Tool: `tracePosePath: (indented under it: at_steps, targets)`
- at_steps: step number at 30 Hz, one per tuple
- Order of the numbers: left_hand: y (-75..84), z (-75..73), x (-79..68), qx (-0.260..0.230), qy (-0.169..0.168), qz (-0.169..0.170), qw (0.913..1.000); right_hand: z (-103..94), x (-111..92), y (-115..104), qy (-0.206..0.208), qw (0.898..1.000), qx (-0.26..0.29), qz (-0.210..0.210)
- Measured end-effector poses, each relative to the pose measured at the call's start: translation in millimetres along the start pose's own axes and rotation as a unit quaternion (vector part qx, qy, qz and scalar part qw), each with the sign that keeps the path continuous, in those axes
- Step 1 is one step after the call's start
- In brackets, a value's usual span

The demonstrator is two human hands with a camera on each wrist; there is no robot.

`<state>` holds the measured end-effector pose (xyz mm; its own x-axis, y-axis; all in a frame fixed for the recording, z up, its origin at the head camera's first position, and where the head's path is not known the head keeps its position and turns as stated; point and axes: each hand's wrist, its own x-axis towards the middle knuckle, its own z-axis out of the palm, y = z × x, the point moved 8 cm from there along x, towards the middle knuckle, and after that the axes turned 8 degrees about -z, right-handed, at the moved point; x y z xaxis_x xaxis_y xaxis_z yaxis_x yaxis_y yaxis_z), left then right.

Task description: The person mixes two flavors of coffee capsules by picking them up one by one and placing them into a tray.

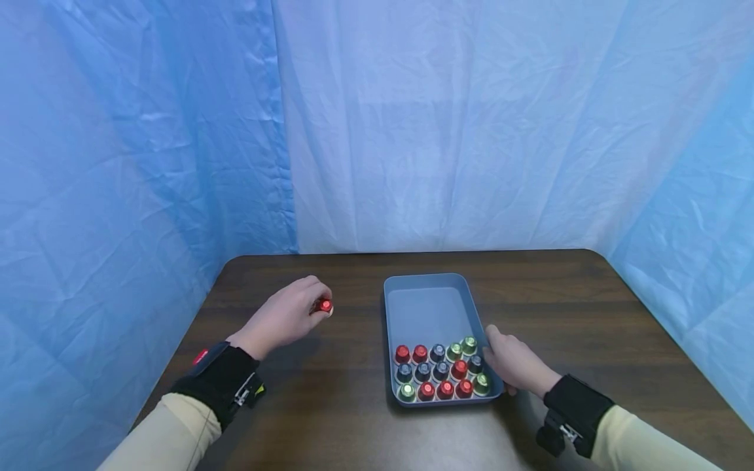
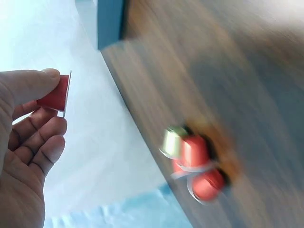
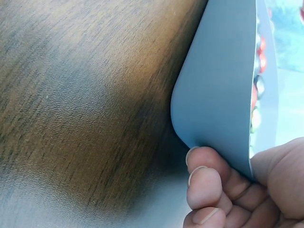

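My left hand pinches a red coffee capsule between thumb and fingers, raised over the left part of the table. In the head view only the capsule's red end shows beyond the fingers. A shallow grey-blue tray lies right of the table's middle. Red, green and dark blue capsules stand in rows across its near half; the far half shows bare bottom. With thumb on the rim and fingers curled against the outer wall, my right hand holds the tray's right side.
A small group of loose capsules, red ones and a green one, sits on the brown wooden table in the left wrist view, blurred. The head view does not show this group. Blue-white sheets hang behind and beside the table.
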<state>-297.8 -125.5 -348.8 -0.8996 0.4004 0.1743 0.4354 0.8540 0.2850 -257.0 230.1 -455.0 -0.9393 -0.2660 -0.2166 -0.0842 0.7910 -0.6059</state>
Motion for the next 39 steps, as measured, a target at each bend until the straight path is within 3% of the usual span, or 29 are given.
tracePosePath:
  at_steps: [5,11,18,24,32,39]
  targets:
    - [28.5,7.4,17.2,-0.021,-0.012,0.009,0.9997,-0.9,-0.7,0.8,0.000,1.000,0.000,0.001]
    - [59.7,26.3,37.8,-0.021,-0.049,0.023,0.9983,-1.5,-1.3,1.7,0.000,1.000,0.005,0.004]
    - [83.9,44.1,51.6,0.001,-0.067,0.047,0.9967,-1.3,-1.8,2.4,0.000,1.000,0.007,0.003]
    - [92.4,53.3,57.1,0.007,-0.066,0.063,0.9958,-1.8,-2.3,3.6,0.003,1.000,0.006,0.003]
    - [90.4,74.2,58.1,0.018,-0.077,0.060,0.9951,-2.2,-1.9,4.5,0.003,1.000,0.005,-0.001]
    - [82.7,94.6,57.8,0.020,-0.102,0.036,0.9939,-2.2,-2.2,4.2,0.006,1.000,0.002,-0.002]
